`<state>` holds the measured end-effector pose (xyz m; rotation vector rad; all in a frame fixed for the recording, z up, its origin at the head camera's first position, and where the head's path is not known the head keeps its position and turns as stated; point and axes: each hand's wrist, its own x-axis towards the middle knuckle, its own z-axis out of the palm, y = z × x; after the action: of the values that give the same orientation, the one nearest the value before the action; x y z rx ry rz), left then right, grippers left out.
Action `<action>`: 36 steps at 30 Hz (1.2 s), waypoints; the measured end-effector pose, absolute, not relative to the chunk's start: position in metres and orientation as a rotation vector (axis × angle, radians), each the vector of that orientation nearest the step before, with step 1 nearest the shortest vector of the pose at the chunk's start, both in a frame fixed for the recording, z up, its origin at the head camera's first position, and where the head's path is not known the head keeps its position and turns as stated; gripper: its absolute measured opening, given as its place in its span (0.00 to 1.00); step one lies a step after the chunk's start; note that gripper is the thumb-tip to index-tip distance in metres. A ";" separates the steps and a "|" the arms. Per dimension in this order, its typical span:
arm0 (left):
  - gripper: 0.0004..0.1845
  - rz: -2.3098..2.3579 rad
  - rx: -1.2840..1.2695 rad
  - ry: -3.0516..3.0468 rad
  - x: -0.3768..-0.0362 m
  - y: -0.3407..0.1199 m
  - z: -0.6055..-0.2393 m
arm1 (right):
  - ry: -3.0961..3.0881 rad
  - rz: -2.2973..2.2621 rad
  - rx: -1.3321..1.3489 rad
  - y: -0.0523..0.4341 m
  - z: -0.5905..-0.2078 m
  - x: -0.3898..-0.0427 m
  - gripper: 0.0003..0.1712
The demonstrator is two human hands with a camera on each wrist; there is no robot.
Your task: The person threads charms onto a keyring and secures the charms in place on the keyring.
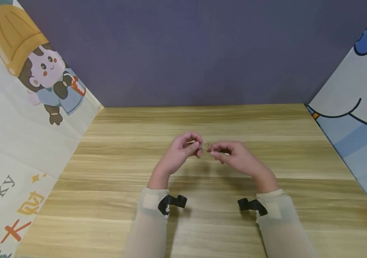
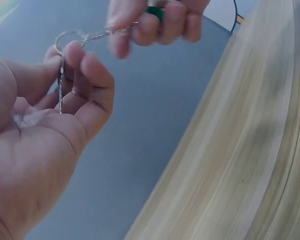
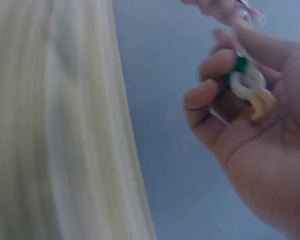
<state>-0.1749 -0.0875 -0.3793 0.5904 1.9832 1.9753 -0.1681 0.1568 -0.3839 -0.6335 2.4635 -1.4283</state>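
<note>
Both hands meet above the middle of the wooden table (image 1: 202,222) and share a small metal keychain (image 1: 205,146). My left hand (image 1: 196,145) pinches its silver split ring (image 2: 65,37) between thumb and fingers, and a thin metal strip (image 2: 61,85) hangs from the ring across the palm. My right hand (image 1: 215,149) grips the other end, where a short chain (image 2: 107,34) leads into its curled fingers. In the blurred right wrist view, a green bead (image 3: 240,64), a white ring (image 3: 247,83) and a yellowish charm (image 3: 263,103) lie against the right fingers (image 3: 205,95).
A purple wall (image 1: 196,50) closes the back of the table. Printed cartoon panels stand on the left (image 1: 25,118) and on the right (image 1: 357,118). Black camera mounts (image 1: 170,202) sit on both sleeved wrists.
</note>
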 end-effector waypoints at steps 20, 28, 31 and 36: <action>0.19 0.992 0.799 2.714 -0.184 -0.095 -0.395 | 2.584 -0.851 -0.842 0.179 -0.375 -0.182 0.19; 0.18 0.703 0.916 2.698 -0.188 -0.099 -0.419 | 2.720 -0.605 -1.042 0.173 -0.396 -0.190 0.14; 0.09 0.651 0.962 2.689 -0.189 -0.099 -0.425 | 2.760 -0.535 -1.114 0.171 -0.407 -0.190 0.08; 0.05 0.509 1.028 2.688 -0.190 -0.098 -0.429 | 2.799 -0.446 -1.208 0.172 -0.422 -0.187 0.11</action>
<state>-0.1896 -0.0984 -0.4287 1.0276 2.6876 0.5089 -0.1874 0.1723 -0.4217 -1.2081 2.7989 -0.4463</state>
